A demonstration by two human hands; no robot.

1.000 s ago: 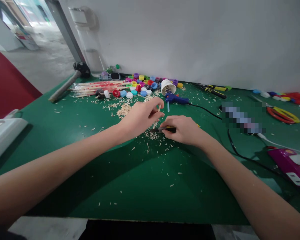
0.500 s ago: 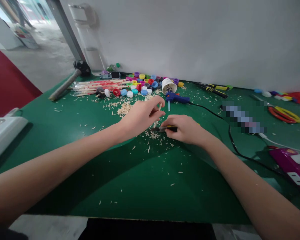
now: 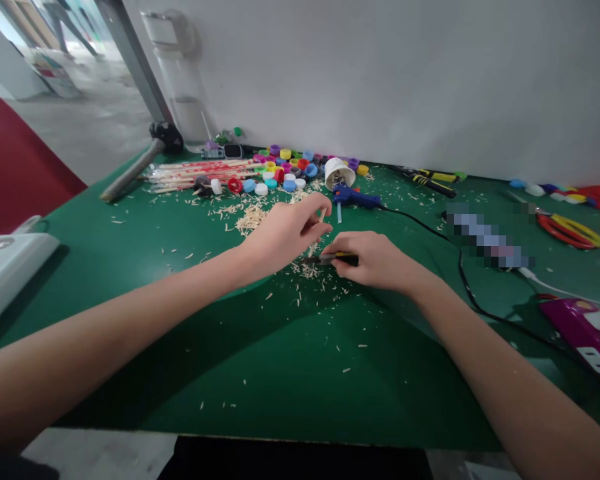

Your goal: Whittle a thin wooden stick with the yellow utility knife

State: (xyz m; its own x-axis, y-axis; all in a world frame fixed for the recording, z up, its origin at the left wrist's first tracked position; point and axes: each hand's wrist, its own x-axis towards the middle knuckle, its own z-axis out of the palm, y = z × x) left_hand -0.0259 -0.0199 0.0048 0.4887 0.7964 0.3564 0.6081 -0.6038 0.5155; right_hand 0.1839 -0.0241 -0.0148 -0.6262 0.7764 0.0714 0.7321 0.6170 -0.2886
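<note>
My left hand (image 3: 293, 230) is closed around a short pale wooden stick (image 3: 323, 214), which slants down toward the table; the fingers hide part of it. Just to the right, my right hand (image 3: 373, 259) grips what looks like a utility knife (image 3: 347, 258) with a black and yellow handle. Its grey and dark metal end points left, close to the stick's lower end; I cannot tell whether they touch. Thin wood shavings (image 3: 310, 271) lie scattered beneath both hands, and a larger heap of shavings (image 3: 251, 219) lies behind my left wrist.
Behind the hands are colourful bottle caps (image 3: 290, 185), packaged sticks (image 3: 200, 171), a white cup (image 3: 339, 173) and a blue glue gun (image 3: 356, 197). A mallet (image 3: 135, 167) lies left. Pliers (image 3: 433, 181), scissors (image 3: 570, 230), a cable (image 3: 463, 273) and a purple power strip (image 3: 583, 330) are to the right.
Both hands keep nearly the same pose and grip. The whole view has shifted very slightly. In the background at the upper left, a walking person's legs have moved.
</note>
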